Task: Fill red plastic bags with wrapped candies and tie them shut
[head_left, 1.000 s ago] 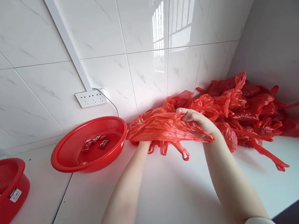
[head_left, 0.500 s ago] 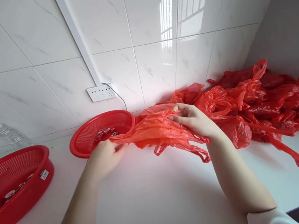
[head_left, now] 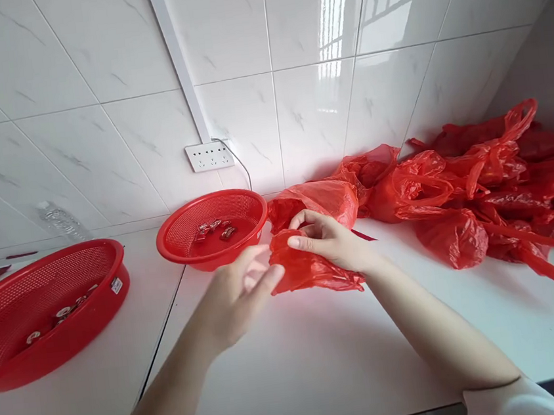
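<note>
A red plastic bag (head_left: 313,266), crumpled and partly folded, hangs above the white table. My right hand (head_left: 322,239) pinches its upper edge between thumb and fingers. At the bag's left edge is my left hand (head_left: 239,294), slightly blurred, its thumb and fingers apart. Whether its fingertips touch the plastic I cannot tell. Behind my hands, another red plastic bag (head_left: 328,199) lies puffed up against the wall side. Left of it stands a round red plastic basket (head_left: 178,234) holding several small wrapped pieces (head_left: 205,229).
A larger red basket (head_left: 109,265) with a few small pieces sits at the left. Behind it lies a clear plastic bottle (head_left: 63,220). Several filled, knotted red bags (head_left: 458,238) are heaped at the right. A socket panel (head_left: 209,156) with a cable is on the tiled wall.
My left hand has let go of the bag's stretched left end and moved right. The bag is now gathered more compactly in my right hand. The view has shifted left.
</note>
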Demonstrator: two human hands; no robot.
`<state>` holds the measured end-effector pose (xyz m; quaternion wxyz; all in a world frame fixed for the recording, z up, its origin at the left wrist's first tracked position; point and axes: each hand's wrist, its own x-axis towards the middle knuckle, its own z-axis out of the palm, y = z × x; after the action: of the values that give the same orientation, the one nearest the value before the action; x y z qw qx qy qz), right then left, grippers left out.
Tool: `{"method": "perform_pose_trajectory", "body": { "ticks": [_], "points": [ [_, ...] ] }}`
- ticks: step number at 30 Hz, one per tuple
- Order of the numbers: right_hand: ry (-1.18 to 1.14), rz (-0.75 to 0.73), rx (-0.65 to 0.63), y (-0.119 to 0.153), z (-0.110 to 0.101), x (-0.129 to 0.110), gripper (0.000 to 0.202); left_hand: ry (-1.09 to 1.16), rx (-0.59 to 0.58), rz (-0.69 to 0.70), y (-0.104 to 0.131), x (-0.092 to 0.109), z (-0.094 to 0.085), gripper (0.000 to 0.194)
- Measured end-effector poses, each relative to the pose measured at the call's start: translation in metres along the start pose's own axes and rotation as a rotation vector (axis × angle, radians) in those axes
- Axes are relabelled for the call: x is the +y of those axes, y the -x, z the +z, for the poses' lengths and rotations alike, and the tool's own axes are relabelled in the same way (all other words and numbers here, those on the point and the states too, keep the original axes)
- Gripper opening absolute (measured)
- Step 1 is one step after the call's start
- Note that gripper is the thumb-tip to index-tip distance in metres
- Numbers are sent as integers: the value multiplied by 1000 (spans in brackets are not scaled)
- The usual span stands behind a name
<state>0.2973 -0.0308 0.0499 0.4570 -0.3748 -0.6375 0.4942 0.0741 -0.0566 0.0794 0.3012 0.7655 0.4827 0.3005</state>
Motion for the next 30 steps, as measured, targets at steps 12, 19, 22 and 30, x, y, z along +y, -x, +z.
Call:
{"method": "perform_pose_trajectory", "body": {
  "ticks": [12,19,22,30],
  "points": [
    [-88,-112,-76,-12,16,27,30,458,-260,-3,-29,-23,13,58],
    [-127,-28,53,-14,7,27,18,453,-276,-105,-32,-25,-19,67],
    [-139,-10,85,-16,8,27,18,422,-263,-97,-31,-25,-26,64],
    [-501,98,90,-26,-32,41,28,6,-188,-88,-25,-38,-67,37]
  ]
}}
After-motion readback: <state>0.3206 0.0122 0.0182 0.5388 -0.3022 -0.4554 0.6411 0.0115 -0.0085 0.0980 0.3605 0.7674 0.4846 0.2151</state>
